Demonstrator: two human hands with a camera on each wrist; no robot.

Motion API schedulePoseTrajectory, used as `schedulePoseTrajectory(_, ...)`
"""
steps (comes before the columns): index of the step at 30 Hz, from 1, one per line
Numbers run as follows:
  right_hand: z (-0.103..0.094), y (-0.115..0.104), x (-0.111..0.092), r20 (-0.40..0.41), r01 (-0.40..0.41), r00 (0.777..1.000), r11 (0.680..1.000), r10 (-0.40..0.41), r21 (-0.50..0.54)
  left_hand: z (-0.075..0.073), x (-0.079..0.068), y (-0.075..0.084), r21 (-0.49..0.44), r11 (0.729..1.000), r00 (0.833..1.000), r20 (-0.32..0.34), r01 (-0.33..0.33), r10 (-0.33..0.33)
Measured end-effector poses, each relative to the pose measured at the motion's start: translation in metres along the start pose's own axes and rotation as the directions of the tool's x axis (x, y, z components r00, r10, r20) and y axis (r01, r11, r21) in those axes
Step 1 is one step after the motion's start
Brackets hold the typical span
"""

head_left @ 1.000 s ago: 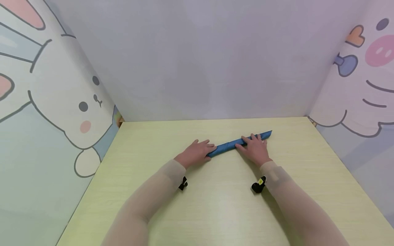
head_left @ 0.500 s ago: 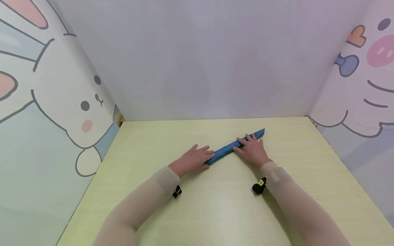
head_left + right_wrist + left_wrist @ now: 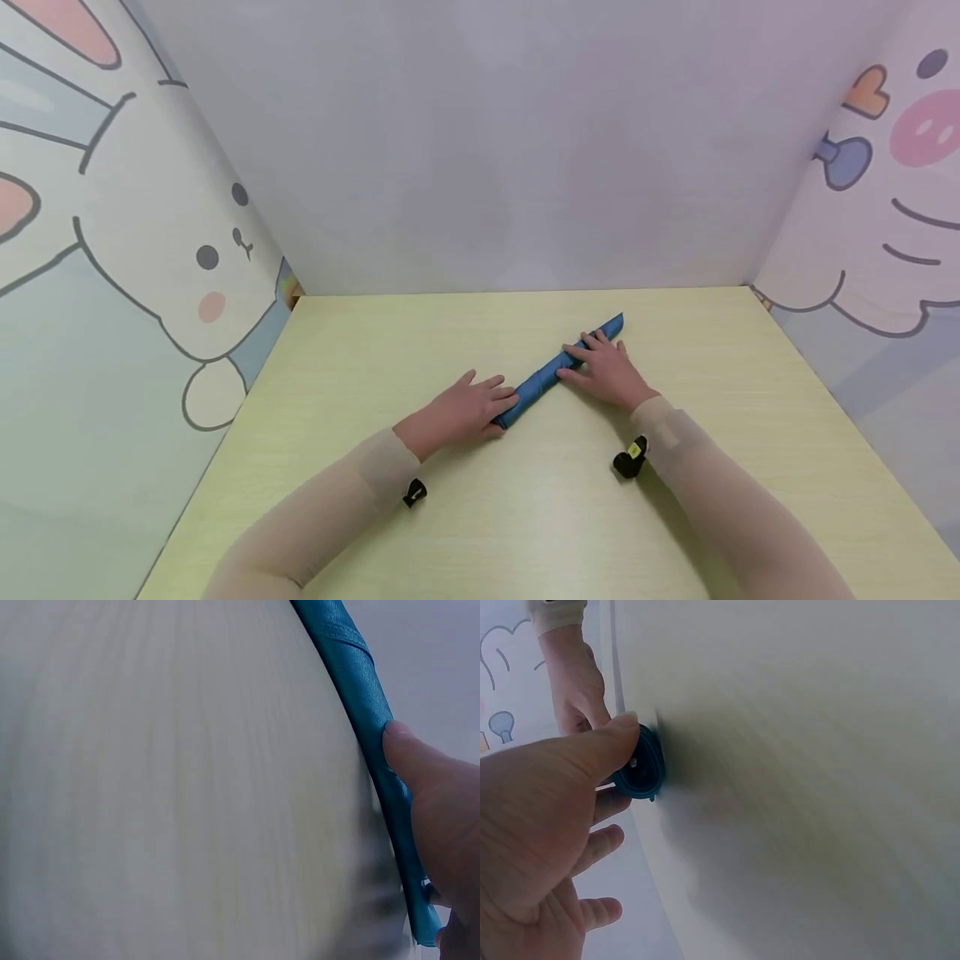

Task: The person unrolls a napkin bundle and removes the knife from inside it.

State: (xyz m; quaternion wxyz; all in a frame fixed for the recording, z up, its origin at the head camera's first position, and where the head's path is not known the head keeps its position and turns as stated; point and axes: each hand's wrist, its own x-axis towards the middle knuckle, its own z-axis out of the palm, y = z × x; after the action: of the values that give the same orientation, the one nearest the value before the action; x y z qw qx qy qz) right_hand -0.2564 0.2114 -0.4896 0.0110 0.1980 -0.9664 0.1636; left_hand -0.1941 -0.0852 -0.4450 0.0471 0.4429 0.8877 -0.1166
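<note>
A slim blue roll of smooth, cloth-like sheet [image 3: 537, 387] lies slantwise on the table, its far end pointing back and right. My left hand [image 3: 459, 410] holds the near end, thumb on one side and index finger on the other, the remaining fingers spread. Layered edges show at that end of the roll [image 3: 654, 771] in the left wrist view. Toward the far end, my right hand [image 3: 606, 377] grips it with the thumb [image 3: 401, 746] along the near side and the fingers reaching over the top. A seam crosses the roll [image 3: 352, 667] between the hands.
The pale wooden table [image 3: 360, 350] ends at a plain back wall [image 3: 480, 150]. Side panels carry a cartoon rabbit [image 3: 172, 217] and a cartoon pig [image 3: 885, 208]. Small black wrist cameras sit under the left sleeve [image 3: 352, 483] and the right sleeve [image 3: 720, 483].
The roll has turned to a steeper slant. My left hand brought its near end toward me and slightly left, while my right hand shifted a little left with the far part.
</note>
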Motion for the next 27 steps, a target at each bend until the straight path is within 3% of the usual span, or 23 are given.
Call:
schedulePoseTrajectory(10, 0.0, -0.008, 0.001, 0.032, 0.089, 0.996, 0.996, -0.089, -0.022, 0.005, -0.018, 0.01, 0.043, 0.998, 0.999, -0.011, -0.038, 0.038)
schedulePoseTrajectory(18, 0.0, -0.014, 0.001, 0.06, 0.134, 0.989, 0.991, -0.132, -0.026, 0.008, -0.029, 0.017, 0.023, 0.999, 0.998, -0.034, -0.045, 0.046)
schedulePoseTrajectory(27, -0.008, -0.021, -0.007, 0.036, 0.12, 0.992, 0.993, -0.119, -0.02, 0.006, -0.03, 0.012, -0.021, 0.999, 0.995, -0.091, -0.037, 0.035)
